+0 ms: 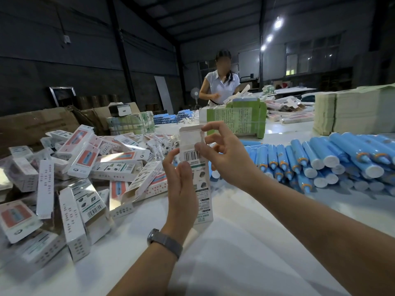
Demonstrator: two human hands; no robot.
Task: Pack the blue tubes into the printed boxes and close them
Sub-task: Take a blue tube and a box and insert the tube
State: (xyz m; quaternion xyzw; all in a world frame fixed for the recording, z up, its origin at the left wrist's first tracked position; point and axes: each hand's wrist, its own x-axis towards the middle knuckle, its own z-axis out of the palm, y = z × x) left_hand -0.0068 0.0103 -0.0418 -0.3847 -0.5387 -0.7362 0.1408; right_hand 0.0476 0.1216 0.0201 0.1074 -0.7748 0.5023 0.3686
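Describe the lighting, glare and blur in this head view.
Head view: dim hall, ceiling lamps flare white; glare on glossy printed boxes; wide-angle bending at edges; lower-left boxes blurred; held box and blue tubes fairly sharp.

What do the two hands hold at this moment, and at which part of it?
Both hold one printed box, standing upright. The left hand grips its middle, thumb near the barcode; the right hand pinches a side flap at its open top end.
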